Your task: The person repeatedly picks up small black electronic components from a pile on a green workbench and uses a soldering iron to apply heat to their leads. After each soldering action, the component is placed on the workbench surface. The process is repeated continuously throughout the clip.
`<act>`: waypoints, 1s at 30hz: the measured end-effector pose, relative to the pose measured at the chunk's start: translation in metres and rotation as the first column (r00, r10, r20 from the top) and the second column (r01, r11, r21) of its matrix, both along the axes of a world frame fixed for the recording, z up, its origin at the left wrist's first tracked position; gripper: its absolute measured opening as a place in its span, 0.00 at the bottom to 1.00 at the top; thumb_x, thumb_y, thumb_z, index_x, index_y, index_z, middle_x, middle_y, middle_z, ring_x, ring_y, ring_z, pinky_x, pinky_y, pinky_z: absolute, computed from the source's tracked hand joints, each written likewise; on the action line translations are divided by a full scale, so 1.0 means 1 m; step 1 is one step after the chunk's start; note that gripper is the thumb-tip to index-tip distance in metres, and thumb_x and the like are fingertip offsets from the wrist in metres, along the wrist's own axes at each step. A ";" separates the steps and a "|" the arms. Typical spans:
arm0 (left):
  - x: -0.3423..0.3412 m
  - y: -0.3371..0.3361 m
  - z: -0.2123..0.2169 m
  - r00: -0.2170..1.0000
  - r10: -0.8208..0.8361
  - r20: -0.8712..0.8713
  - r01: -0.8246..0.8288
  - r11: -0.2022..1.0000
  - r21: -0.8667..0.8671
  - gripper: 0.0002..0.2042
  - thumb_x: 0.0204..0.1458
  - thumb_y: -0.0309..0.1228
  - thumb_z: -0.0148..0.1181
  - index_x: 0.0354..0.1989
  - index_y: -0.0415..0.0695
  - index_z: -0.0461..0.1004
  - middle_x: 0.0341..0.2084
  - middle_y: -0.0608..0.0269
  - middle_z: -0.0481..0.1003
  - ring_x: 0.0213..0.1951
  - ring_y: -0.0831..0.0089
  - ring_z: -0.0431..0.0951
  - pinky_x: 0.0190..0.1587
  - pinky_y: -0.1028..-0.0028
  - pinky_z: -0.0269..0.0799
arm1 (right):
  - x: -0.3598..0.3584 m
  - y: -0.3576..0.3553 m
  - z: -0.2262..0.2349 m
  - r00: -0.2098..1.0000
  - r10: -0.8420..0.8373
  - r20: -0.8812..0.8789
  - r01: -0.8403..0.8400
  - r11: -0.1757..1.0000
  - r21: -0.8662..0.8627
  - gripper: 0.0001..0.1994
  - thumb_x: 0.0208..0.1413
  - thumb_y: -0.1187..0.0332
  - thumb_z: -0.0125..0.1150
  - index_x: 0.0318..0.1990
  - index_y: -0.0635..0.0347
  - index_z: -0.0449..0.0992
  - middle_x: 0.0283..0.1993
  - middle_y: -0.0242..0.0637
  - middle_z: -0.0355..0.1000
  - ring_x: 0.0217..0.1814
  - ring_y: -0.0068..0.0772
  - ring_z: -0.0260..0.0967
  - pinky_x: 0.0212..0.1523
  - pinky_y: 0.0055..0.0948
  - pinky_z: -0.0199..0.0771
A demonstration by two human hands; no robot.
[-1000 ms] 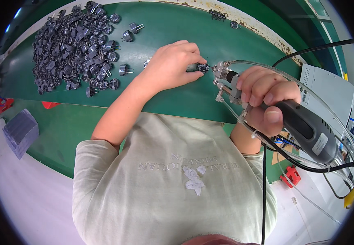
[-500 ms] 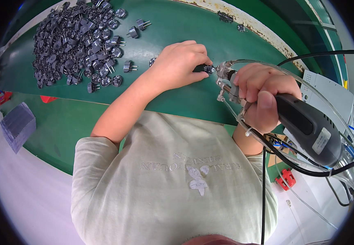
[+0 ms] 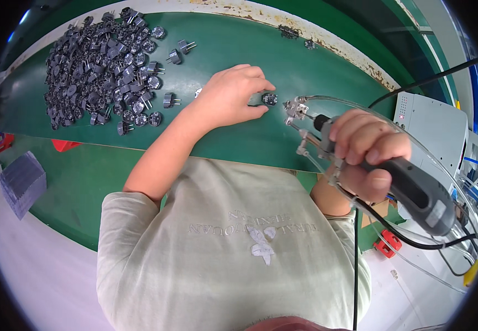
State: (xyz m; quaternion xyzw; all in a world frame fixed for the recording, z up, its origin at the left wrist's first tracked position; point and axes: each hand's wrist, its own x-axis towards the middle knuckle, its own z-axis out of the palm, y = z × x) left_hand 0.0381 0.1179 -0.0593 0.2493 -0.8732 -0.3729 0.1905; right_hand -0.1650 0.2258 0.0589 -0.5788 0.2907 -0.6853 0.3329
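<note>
On the green work surface [image 3: 222,146] stands one small black plug part [image 3: 270,99]. My left hand [image 3: 233,95] is just left of it, thumb and fingers apart on either side, and holds nothing. Wrapped round a grey and black electric screwdriver [image 3: 415,190] is my right hand [image 3: 368,149]. The screwdriver's metal nose [image 3: 295,109], fed by clear tubes, points left and sits a short gap to the right of the plug part. Another small part [image 3: 198,92] is mostly hidden behind my left wrist.
A large heap of black two-pin plugs [image 3: 98,71] covers the surface's left end, with a few loose plugs [image 3: 170,100] beside it. Dark bits [image 3: 288,32] lie by the worn far rail [image 3: 239,10]. A white machine box [image 3: 432,132] stands at right; cables and tubes trail there.
My left hand has let go of the plug part and opened around it. My right hand has drawn the screwdriver back slightly, down and toward the right.
</note>
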 end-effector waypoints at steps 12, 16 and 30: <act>0.003 0.000 -0.001 1.000 -0.014 -0.003 0.014 1.000 -0.001 0.14 0.48 0.31 0.73 0.44 0.47 0.85 0.39 0.65 0.80 0.45 0.61 0.80 0.46 0.63 0.79 | 0.017 -0.003 -0.018 0.998 -0.009 -0.063 0.016 0.995 0.101 0.14 0.64 0.58 0.63 0.36 0.55 0.66 0.22 0.32 0.66 0.20 0.32 0.67 0.28 0.41 0.76; 0.002 0.000 -0.001 1.000 -0.019 0.011 0.019 1.000 0.009 0.13 0.48 0.31 0.72 0.44 0.47 0.86 0.39 0.65 0.80 0.45 0.62 0.80 0.47 0.63 0.79 | 0.017 -0.004 -0.017 0.998 0.000 -0.066 0.008 0.993 0.118 0.14 0.63 0.58 0.64 0.36 0.55 0.66 0.22 0.32 0.66 0.20 0.32 0.67 0.28 0.41 0.76; 0.002 0.001 -0.004 0.999 -0.032 -0.013 0.031 0.999 -0.031 0.13 0.47 0.29 0.72 0.43 0.45 0.85 0.38 0.65 0.79 0.45 0.60 0.80 0.46 0.61 0.78 | 0.027 -0.018 -0.022 0.992 0.071 -0.106 -0.064 0.995 0.072 0.12 0.45 0.79 0.70 0.32 0.62 0.70 0.21 0.37 0.70 0.20 0.35 0.68 0.28 0.34 0.76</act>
